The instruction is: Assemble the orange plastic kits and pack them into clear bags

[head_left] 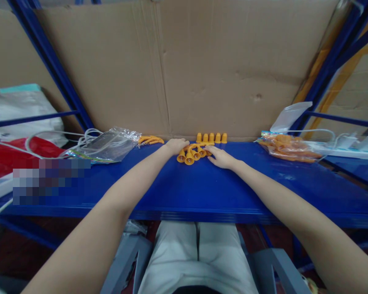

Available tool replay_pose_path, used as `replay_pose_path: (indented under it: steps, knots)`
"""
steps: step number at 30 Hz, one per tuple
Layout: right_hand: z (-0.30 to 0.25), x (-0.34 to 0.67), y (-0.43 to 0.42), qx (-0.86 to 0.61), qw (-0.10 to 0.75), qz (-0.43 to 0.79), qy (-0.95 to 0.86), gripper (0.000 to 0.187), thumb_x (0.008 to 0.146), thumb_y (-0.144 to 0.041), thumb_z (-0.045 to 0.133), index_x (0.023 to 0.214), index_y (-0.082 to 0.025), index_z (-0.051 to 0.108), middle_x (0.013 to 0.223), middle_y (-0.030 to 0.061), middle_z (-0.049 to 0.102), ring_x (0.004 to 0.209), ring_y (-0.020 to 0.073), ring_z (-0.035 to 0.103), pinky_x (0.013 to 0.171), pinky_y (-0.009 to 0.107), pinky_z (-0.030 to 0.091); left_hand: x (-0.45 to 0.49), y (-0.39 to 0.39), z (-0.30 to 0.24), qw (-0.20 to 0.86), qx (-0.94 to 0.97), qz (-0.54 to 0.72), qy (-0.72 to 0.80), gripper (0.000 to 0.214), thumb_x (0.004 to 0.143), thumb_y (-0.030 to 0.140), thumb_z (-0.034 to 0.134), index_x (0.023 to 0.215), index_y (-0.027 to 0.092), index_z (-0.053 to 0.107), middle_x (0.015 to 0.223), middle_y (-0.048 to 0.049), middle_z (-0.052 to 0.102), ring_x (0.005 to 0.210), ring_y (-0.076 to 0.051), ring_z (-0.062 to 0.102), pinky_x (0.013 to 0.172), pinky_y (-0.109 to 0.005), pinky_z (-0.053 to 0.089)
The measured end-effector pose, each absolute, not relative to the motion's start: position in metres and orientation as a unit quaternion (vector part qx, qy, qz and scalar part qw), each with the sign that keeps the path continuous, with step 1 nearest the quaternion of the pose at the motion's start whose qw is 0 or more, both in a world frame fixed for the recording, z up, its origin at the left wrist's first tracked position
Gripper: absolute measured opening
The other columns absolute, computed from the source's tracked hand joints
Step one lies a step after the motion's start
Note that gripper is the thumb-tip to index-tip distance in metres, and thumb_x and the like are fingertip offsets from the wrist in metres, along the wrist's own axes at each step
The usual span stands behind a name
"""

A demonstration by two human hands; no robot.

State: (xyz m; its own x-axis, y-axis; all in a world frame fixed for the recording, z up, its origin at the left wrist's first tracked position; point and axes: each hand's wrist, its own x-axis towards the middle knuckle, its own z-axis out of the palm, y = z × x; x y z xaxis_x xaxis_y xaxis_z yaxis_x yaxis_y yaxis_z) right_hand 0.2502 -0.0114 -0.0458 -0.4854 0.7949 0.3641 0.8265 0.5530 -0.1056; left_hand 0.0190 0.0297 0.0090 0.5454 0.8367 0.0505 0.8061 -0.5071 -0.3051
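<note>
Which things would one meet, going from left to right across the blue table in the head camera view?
Red item → clear plastic bag → curved orange pieces → left hand → orange horn-shaped pieces → right hand → clear bag of orange pieces → white power strip.

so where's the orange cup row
In the head view, the orange cup row stands right of centre on the blue table, between the cardboard and the right hand.

Blue tabletop [187, 190], flared orange pieces [189, 158], orange cups [212, 138]
</note>
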Motion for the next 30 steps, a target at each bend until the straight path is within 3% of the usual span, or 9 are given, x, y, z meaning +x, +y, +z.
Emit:
replay_pose_path:
  steps: [7, 13, 17, 21, 23, 26, 30]
  knots:
    - [-0.027, 0.247, -0.025, -0.574, 0.122, -0.081, -0.806, 0.03, 0.091, -0.018, 0.041, 0.117, -0.016, 0.057, 0.123, 0.0133, 0.065, 0.104, 0.0275, 0.065, 0.085, 0.038, 0.049, 0.027, 0.054, -0.002, 0.115, -0.878, 0.013, -0.465, 0.032, 0.09, 0.019, 0.046, 0.119, 0.022, 0.061, 0.117, -0.0104, 0.065, 0.11, -0.024, 0.061, 0.089, -0.031, 0.045]
    - [-0.018, 0.249, -0.028, -0.637, 0.09, -0.094, -0.759, 0.031, 0.091, -0.016, 0.04, 0.115, -0.015, 0.059, 0.113, 0.0152, 0.069, 0.105, 0.0286, 0.066, 0.083, 0.036, 0.048, 0.053, 0.06, -0.005, 0.039, -0.875, -0.052, -0.48, 0.032, 0.077, 0.012, 0.058, 0.107, 0.019, 0.069, 0.11, -0.0088, 0.071, 0.104, -0.024, 0.064, 0.086, -0.029, 0.048]
    - [-0.015, 0.252, -0.029, -0.658, 0.081, -0.108, -0.741, 0.031, 0.09, -0.016, 0.04, 0.113, -0.015, 0.061, 0.11, 0.0158, 0.07, 0.106, 0.0286, 0.065, 0.086, 0.037, 0.047, 0.069, 0.062, -0.003, -0.066, -0.851, -0.122, -0.507, 0.045, 0.068, -0.002, 0.057, 0.107, 0.017, 0.071, 0.111, -0.0067, 0.072, 0.1, -0.022, 0.066, 0.085, -0.027, 0.05]
    - [-0.013, 0.255, -0.028, -0.653, 0.115, -0.126, -0.738, 0.033, 0.088, -0.014, 0.04, 0.113, -0.013, 0.061, 0.118, 0.0165, 0.067, 0.11, 0.0269, 0.063, 0.089, 0.035, 0.045, 0.058, 0.069, 0.007, -0.15, -0.799, -0.186, -0.551, 0.049, 0.067, -0.002, 0.056, 0.111, 0.015, 0.068, 0.113, -0.0088, 0.07, 0.083, -0.019, 0.069, 0.073, -0.029, 0.055]
    - [-0.013, 0.255, -0.028, -0.65, 0.129, -0.133, -0.737, 0.034, 0.087, -0.014, 0.039, 0.113, -0.013, 0.061, 0.121, 0.0167, 0.066, 0.111, 0.0267, 0.063, 0.09, 0.035, 0.045, 0.036, 0.072, 0.015, -0.126, -0.769, -0.211, -0.59, 0.044, 0.07, 0.002, 0.055, 0.111, 0.015, 0.067, 0.109, -0.0097, 0.072, 0.083, -0.02, 0.07, 0.072, -0.029, 0.056]
    - [-0.013, 0.253, -0.029, -0.648, 0.132, -0.134, -0.739, 0.036, 0.087, -0.013, 0.039, 0.114, -0.012, 0.062, 0.121, 0.0167, 0.066, 0.112, 0.0271, 0.062, 0.091, 0.035, 0.044, -0.014, 0.073, 0.026, -0.012, -0.722, -0.237, -0.65, 0.035, 0.072, 0.008, 0.058, 0.104, 0.016, 0.069, 0.112, -0.0124, 0.071, 0.105, -0.025, 0.066, 0.087, -0.03, 0.053]
    - [-0.014, 0.252, -0.029, -0.646, 0.122, -0.123, -0.744, 0.037, 0.086, -0.014, 0.041, 0.117, -0.011, 0.061, 0.122, 0.0169, 0.066, 0.112, 0.0282, 0.062, 0.092, 0.036, 0.044, -0.086, 0.065, 0.029, 0.063, -0.596, -0.171, -0.782, 0.048, 0.071, 0.023, 0.068, 0.117, 0.009, 0.063, 0.122, -0.0262, 0.063, 0.116, -0.038, 0.059, 0.093, -0.046, 0.049]
